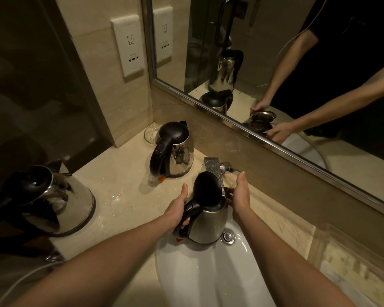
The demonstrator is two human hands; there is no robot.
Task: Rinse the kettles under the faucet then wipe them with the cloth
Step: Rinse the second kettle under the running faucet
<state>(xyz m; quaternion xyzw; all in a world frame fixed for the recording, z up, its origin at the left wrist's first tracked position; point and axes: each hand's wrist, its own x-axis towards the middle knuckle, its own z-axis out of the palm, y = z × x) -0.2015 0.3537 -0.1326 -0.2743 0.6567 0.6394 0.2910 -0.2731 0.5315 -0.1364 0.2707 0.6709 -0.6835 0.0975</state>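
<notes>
Gripping the black handle with the left hand (pixel 177 210), fingers curling round it; the right hand (pixel 241 196) is cupping the spout side of the kettle (pixel 208 226), thumb pointing up, fingers wrapping behind the body and mostly hidden. The kettle is sitting upright over the sink (pixel 197 275), directly below the faucet (pixel 213 166), with its lid (pixel 207 189) standing open. Can't tell whether the base is touching the basin or whether water is running. Reading this as the rinse step on this one. To do it well, I'd be keeping the opening centred under the outlet, holding the lid tipped back so it isn't blocking flow, keeping the underside out of the stream, then swirling and tipping out toward the drain knob (pixel 228 237). Wet steel is likely getting slippery, so the handle grip is doing the real work. Two more are standing on the counter (pixel 120 173): the back kettle (pixel 175 151) near the wall corner, the left kettle (pixel 53 196) by the near edge. Not spotting the cloth.
</notes>
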